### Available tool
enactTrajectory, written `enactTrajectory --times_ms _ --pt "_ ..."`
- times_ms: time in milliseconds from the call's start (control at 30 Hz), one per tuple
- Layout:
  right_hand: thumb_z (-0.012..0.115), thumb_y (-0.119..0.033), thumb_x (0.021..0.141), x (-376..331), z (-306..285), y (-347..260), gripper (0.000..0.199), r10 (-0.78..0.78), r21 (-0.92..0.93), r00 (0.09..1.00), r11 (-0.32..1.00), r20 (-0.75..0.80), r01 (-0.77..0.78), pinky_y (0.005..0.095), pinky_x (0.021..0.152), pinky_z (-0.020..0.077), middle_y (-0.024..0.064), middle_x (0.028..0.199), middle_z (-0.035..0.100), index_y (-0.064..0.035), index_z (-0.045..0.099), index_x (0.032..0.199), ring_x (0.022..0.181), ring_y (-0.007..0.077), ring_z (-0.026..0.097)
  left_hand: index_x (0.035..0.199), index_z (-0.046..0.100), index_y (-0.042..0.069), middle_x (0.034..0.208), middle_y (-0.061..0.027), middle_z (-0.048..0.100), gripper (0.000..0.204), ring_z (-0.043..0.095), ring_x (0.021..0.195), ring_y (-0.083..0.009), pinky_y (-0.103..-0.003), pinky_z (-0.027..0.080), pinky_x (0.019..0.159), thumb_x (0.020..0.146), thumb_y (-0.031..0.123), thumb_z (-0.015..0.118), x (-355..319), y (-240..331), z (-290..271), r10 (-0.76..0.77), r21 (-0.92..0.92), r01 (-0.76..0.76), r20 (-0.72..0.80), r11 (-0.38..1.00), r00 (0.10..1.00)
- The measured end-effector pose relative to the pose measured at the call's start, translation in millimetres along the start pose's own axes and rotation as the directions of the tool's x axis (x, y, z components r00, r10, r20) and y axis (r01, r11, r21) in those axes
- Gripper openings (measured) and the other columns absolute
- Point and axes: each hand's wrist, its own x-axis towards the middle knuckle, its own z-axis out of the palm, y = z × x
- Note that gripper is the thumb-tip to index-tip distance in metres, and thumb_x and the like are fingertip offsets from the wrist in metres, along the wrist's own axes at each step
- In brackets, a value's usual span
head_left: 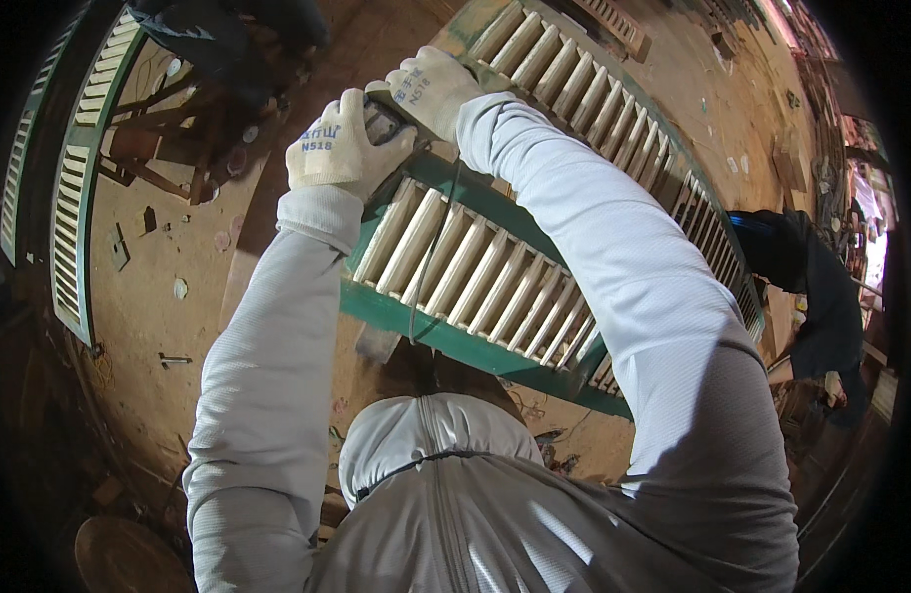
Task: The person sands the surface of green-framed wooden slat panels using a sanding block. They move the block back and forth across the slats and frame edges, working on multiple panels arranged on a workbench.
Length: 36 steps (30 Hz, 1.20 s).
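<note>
Both of my hands wear pale work gloves and meet at the end of a green louvred shutter [426, 318]. My left hand [334, 148] is closed round a dark, corded power tool [382, 126], its thumb along the tool's near side. My right hand [428, 91] is closed on the tool's far side. The gloves hide most of the tool, so its exact kind cannot be made out. A thin dark cord [437, 242] hangs from it across the shutter's bare, pale slats. A second louvred shutter [584, 94] lies just beyond the first.
Green-framed shutters [72, 212] stand at the far left, near a wooden trestle [154, 148]. At the right is a person in dark clothing [826, 296]. Scraps and a small metal tool [175, 359] lie on the dusty floor. A round brown disc [129, 555] is at lower left.
</note>
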Motion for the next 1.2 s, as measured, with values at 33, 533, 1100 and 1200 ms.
enactTrajectory --times_ms 33,533,1100,1200 --pt "0.074 -0.035 0.097 -2 -2 -3 0.040 -0.009 0.014 1.000 1.000 -0.002 0.009 0.0370 0.099 0.0469 -0.0036 0.117 0.071 -0.0261 0.056 0.132 0.116 0.0156 0.068 0.128 0.060 0.015 0.121 -0.0101 0.072 0.067 0.072 0.112 -0.0294 -0.044 0.057 0.092 0.085 0.065 0.073 -5 0 -2 -0.010 -0.011 0.010 0.011 1.000 1.000" --pt "0.060 -0.030 0.102 -8 -43 -100 0.027 -0.251 0.169 0.957 0.947 -0.147 0.275 0.0386 0.094 0.0486 -0.0036 0.115 0.073 -0.0294 0.062 0.129 0.112 0.0171 0.070 0.122 0.062 0.012 0.119 -0.0109 0.072 0.062 0.071 0.112 -0.0308 -0.045 0.057 0.090 0.084 0.057 0.078 -125 -47 -2 -0.236 -0.117 0.226 -0.074 0.967 0.969" --pt "0.060 -0.030 0.102 -12 -37 -117 0.022 -0.204 0.224 0.947 0.939 -0.246 0.260 0.0388 0.093 0.0461 -0.0054 0.108 0.072 -0.0291 0.064 0.123 0.107 0.0165 0.069 0.121 0.063 0.011 0.115 -0.0099 0.073 0.059 0.072 0.105 -0.0317 -0.045 0.058 0.086 0.078 0.045 0.085 -132 -60 0 -0.185 -0.102 0.171 -0.140 0.980 0.973" --pt "0.060 -0.030 0.102 -5 -22 -76 0.020 -0.106 0.179 0.972 0.973 -0.211 0.145 0.0367 0.091 0.0470 -0.0068 0.107 0.072 -0.0297 0.064 0.121 0.107 0.0155 0.070 0.118 0.062 0.012 0.113 -0.0091 0.073 0.057 0.073 0.104 -0.0314 -0.047 0.058 0.085 0.080 0.049 0.083 -84 -44 2 -0.076 -0.073 0.066 -0.143 0.995 0.987"
